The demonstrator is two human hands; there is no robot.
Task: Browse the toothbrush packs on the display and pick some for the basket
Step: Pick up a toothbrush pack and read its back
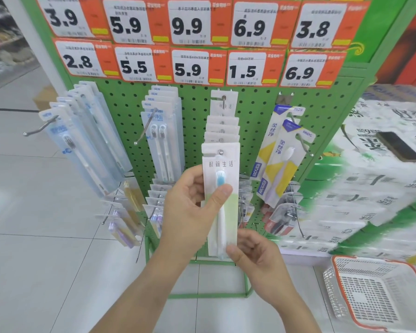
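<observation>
Now left hand [192, 207] grip pinches toothbrush pack [222, 212] mid-height; right hand [255, 255] grip pinches bottom edge.

Both bare forearms reach up from the lower edge toward the white-and-green toothbrush pack [222, 198]. The left hand [190, 207] grips the pack's left side, thumb laid across its front, fingers curled behind. The right hand [255, 258] sits at the pack's bottom end, thumb on the corner, apparently pinching it; its fingers are partly hidden.

White-green toothbrush pack [222, 200] upright, front of peg row; basket [341, 301] on floor, right.
</observation>
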